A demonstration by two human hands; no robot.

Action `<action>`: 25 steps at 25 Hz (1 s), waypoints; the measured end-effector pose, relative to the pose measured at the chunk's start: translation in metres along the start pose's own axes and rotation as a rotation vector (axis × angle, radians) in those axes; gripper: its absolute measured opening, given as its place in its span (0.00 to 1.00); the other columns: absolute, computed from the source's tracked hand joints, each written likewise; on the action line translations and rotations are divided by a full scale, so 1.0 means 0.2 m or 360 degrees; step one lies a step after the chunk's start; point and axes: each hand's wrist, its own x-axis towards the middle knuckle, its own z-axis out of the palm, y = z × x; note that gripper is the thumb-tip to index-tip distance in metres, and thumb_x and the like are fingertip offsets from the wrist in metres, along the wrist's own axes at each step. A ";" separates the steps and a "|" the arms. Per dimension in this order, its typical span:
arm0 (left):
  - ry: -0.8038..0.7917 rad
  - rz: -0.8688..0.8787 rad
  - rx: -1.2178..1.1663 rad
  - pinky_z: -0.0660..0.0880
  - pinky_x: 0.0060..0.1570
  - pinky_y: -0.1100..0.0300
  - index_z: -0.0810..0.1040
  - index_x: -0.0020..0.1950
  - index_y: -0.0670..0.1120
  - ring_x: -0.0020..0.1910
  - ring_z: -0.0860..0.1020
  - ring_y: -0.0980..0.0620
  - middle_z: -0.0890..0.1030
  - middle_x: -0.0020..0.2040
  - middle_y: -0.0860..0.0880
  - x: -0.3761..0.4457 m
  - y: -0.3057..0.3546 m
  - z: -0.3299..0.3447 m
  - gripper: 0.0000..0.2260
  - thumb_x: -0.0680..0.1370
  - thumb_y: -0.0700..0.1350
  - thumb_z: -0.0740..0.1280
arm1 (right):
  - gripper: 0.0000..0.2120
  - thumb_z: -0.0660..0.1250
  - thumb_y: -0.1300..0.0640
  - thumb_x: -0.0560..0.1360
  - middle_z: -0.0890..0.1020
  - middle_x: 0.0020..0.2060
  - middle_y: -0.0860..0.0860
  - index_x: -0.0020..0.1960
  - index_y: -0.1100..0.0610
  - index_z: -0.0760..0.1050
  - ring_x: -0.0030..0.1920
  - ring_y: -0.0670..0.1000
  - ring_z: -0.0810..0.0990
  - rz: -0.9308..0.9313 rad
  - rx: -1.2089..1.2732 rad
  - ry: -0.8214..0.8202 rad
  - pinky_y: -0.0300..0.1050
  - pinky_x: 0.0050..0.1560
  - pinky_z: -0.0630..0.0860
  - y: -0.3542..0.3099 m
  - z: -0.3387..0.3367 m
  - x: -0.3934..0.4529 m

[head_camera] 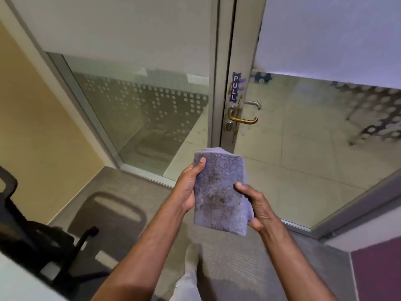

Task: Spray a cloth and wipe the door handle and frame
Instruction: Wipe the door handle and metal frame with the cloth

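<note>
A folded purple-grey cloth (pixel 219 190) with dark damp patches is held up in front of me with both hands. My left hand (pixel 191 185) grips its left edge, thumb on the front. My right hand (pixel 255 207) grips its lower right edge, thumb across the front. Beyond the cloth stands a glass door with a brass lever handle (pixel 242 118) and a keyhole below it. The grey metal door frame (pixel 214 83) runs upright just left of the handle, and a blue PULL sticker (pixel 235 87) sits above the handle. No spray bottle is in view.
A black office chair (pixel 39 235) stands at the lower left on grey carpet. A frosted glass panel (pixel 141 109) with a dot pattern fills the left of the door. A purple wall panel (pixel 377 272) is at the lower right. My foot (pixel 191 261) shows below the cloth.
</note>
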 end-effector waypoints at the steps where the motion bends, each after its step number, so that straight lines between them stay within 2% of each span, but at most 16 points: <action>1: -0.0041 -0.0055 0.0009 0.76 0.66 0.38 0.77 0.70 0.40 0.58 0.82 0.40 0.83 0.60 0.38 0.08 0.00 0.04 0.22 0.80 0.51 0.70 | 0.36 0.82 0.56 0.64 0.81 0.62 0.65 0.69 0.66 0.76 0.59 0.63 0.82 0.0009 0.0077 -0.0022 0.60 0.60 0.79 -0.06 -0.03 0.03; 6: -0.0211 -0.0149 0.0017 0.73 0.69 0.37 0.78 0.70 0.39 0.61 0.81 0.37 0.82 0.63 0.36 0.53 0.05 0.16 0.26 0.79 0.54 0.73 | 0.37 0.84 0.60 0.57 0.82 0.58 0.67 0.64 0.66 0.80 0.55 0.65 0.83 -0.0030 0.0099 0.0080 0.61 0.57 0.80 -0.27 -0.13 0.31; 9: -0.0249 -0.0176 0.0030 0.77 0.66 0.42 0.79 0.69 0.39 0.62 0.82 0.38 0.82 0.64 0.34 0.82 0.16 0.21 0.22 0.80 0.51 0.72 | 0.40 0.79 0.64 0.63 0.75 0.67 0.69 0.73 0.68 0.70 0.65 0.67 0.77 -0.0087 0.0169 0.0167 0.65 0.65 0.75 -0.38 -0.14 0.55; 11: -0.0254 -0.0167 0.0094 0.81 0.59 0.50 0.80 0.67 0.39 0.59 0.83 0.41 0.84 0.61 0.37 1.01 0.24 0.22 0.19 0.81 0.50 0.70 | 0.37 0.70 0.66 0.69 0.68 0.73 0.67 0.77 0.68 0.64 0.74 0.66 0.67 -0.0120 0.0294 0.0130 0.65 0.76 0.62 -0.44 -0.17 0.71; 12: -0.0262 -0.0135 0.0153 0.81 0.56 0.52 0.81 0.66 0.40 0.59 0.83 0.43 0.85 0.60 0.39 1.09 0.29 0.23 0.17 0.82 0.50 0.68 | 0.36 0.68 0.66 0.70 0.68 0.73 0.66 0.77 0.68 0.64 0.75 0.65 0.66 -0.0140 0.0369 0.0126 0.63 0.77 0.60 -0.48 -0.18 0.78; 13: -0.0237 -0.0075 0.0244 0.80 0.56 0.54 0.81 0.64 0.42 0.58 0.83 0.45 0.86 0.59 0.42 1.18 0.34 0.23 0.15 0.84 0.50 0.66 | 0.34 0.70 0.66 0.69 0.73 0.70 0.66 0.74 0.68 0.68 0.72 0.64 0.71 -0.0154 0.0399 0.0180 0.63 0.75 0.65 -0.54 -0.17 0.83; 15: -0.0087 0.0119 0.0512 0.77 0.57 0.53 0.83 0.60 0.47 0.57 0.82 0.48 0.86 0.55 0.50 1.32 0.45 0.24 0.10 0.85 0.48 0.64 | 0.27 0.73 0.68 0.64 0.83 0.54 0.66 0.62 0.68 0.77 0.55 0.64 0.84 -0.0283 0.0279 0.0442 0.60 0.59 0.81 -0.66 -0.13 0.88; 16: 0.0018 0.0270 0.0679 0.76 0.59 0.53 0.82 0.60 0.50 0.58 0.82 0.50 0.85 0.55 0.54 1.39 0.51 0.25 0.09 0.85 0.47 0.64 | 0.21 0.71 0.68 0.64 0.85 0.48 0.64 0.57 0.66 0.79 0.48 0.62 0.86 -0.0425 0.0116 0.0645 0.56 0.51 0.84 -0.72 -0.11 0.89; 18: 0.0159 0.0717 0.1059 0.76 0.65 0.54 0.80 0.65 0.51 0.64 0.79 0.52 0.82 0.61 0.55 1.49 0.63 0.25 0.10 0.85 0.47 0.64 | 0.09 0.68 0.65 0.68 0.86 0.38 0.53 0.48 0.58 0.80 0.41 0.52 0.85 -0.0784 -0.0513 0.1069 0.47 0.43 0.82 -0.87 0.00 0.89; 20: 0.0203 0.1178 0.1370 0.70 0.72 0.57 0.77 0.69 0.51 0.72 0.72 0.54 0.77 0.70 0.54 1.57 0.76 0.25 0.14 0.84 0.49 0.62 | 0.03 0.67 0.59 0.73 0.84 0.35 0.45 0.45 0.55 0.78 0.37 0.43 0.82 -0.1069 -0.1214 0.1280 0.44 0.39 0.78 -1.01 0.11 0.90; 21: 0.0216 0.1383 0.1483 0.64 0.74 0.61 0.76 0.70 0.50 0.75 0.68 0.54 0.74 0.74 0.53 1.60 0.82 0.26 0.16 0.83 0.49 0.62 | 0.07 0.66 0.57 0.74 0.85 0.41 0.45 0.51 0.55 0.79 0.42 0.43 0.82 -0.1197 -0.1556 0.1293 0.45 0.41 0.80 -1.08 0.15 0.92; 22: 0.0235 0.1573 0.1577 0.60 0.75 0.65 0.75 0.71 0.49 0.77 0.65 0.54 0.72 0.76 0.52 1.62 0.87 0.29 0.17 0.83 0.48 0.61 | 0.15 0.65 0.58 0.76 0.83 0.54 0.50 0.61 0.56 0.78 0.52 0.47 0.81 -0.1354 -0.1950 0.1337 0.50 0.49 0.81 -1.13 0.16 0.95; 23: 0.0255 0.1744 0.1649 0.58 0.76 0.65 0.74 0.72 0.47 0.78 0.63 0.53 0.70 0.78 0.50 1.64 0.92 0.31 0.18 0.82 0.46 0.62 | 0.23 0.65 0.61 0.76 0.77 0.67 0.53 0.71 0.56 0.73 0.63 0.52 0.76 -0.1505 -0.2383 0.1468 0.55 0.58 0.78 -1.18 0.15 0.99; 25: 0.0282 0.2038 0.1779 0.59 0.80 0.54 0.73 0.74 0.44 0.80 0.62 0.47 0.67 0.80 0.45 1.70 1.00 0.35 0.19 0.82 0.42 0.63 | 0.32 0.65 0.64 0.76 0.67 0.77 0.57 0.79 0.53 0.64 0.72 0.58 0.67 -0.1717 -0.3116 0.1713 0.62 0.67 0.69 -1.26 0.10 1.14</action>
